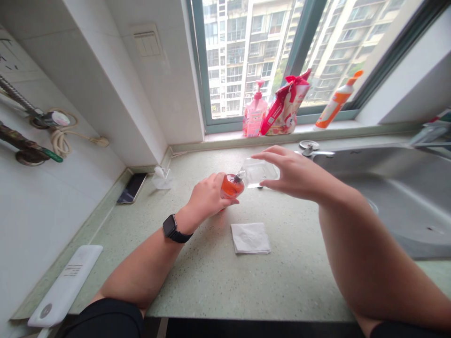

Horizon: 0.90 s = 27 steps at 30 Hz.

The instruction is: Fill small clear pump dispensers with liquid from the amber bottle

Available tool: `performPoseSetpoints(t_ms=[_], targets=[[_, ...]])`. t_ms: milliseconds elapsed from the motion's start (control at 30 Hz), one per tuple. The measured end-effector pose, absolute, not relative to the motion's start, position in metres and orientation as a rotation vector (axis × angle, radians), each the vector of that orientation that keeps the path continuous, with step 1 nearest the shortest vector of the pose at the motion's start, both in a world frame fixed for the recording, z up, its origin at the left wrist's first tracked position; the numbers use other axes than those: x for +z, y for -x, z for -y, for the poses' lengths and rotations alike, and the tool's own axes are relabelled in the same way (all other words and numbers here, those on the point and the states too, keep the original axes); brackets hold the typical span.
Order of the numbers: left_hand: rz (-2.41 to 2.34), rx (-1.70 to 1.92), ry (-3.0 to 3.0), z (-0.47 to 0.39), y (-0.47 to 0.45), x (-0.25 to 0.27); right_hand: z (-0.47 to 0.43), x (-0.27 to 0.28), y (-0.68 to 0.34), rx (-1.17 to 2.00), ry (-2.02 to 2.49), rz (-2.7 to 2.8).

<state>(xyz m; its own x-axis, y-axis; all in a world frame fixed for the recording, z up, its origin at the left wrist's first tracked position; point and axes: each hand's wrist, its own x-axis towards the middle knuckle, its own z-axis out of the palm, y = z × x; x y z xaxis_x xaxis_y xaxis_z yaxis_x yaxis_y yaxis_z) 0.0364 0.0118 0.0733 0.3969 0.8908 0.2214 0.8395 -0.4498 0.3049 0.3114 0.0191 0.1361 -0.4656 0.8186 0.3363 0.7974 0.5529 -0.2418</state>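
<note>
My left hand (207, 195), with a black watch on its wrist, is wrapped round a bottle of orange-red liquid (232, 187) above the counter. In my right hand (289, 171) is a clear bottle (260, 172), tipped on its side and gripped between thumb and fingers. Its neck meets the dark mouth of the orange-red bottle; whether liquid is flowing I cannot tell. A folded white paper napkin (250, 238) lies on the counter just in front of the bottles.
A phone (132, 188) and a small clear item with a white top (162, 178) lie at the back left. Left front is a white power strip-like device (66, 286). The steel sink (387, 188) is on the right. A pink pump bottle (255, 115), red pouch (287, 105) and orange-white bottle (336, 103) stand on the sill.
</note>
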Motion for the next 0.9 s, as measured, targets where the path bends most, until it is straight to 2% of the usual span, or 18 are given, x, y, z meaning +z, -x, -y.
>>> performPoseSetpoints(t_ms=[900], targets=[[-1.558, 0.522, -2.522, -0.012, -0.0367, 0.0731, -0.0156, 0.1377, -0.3105, -0.013, 1.307, 2.4]])
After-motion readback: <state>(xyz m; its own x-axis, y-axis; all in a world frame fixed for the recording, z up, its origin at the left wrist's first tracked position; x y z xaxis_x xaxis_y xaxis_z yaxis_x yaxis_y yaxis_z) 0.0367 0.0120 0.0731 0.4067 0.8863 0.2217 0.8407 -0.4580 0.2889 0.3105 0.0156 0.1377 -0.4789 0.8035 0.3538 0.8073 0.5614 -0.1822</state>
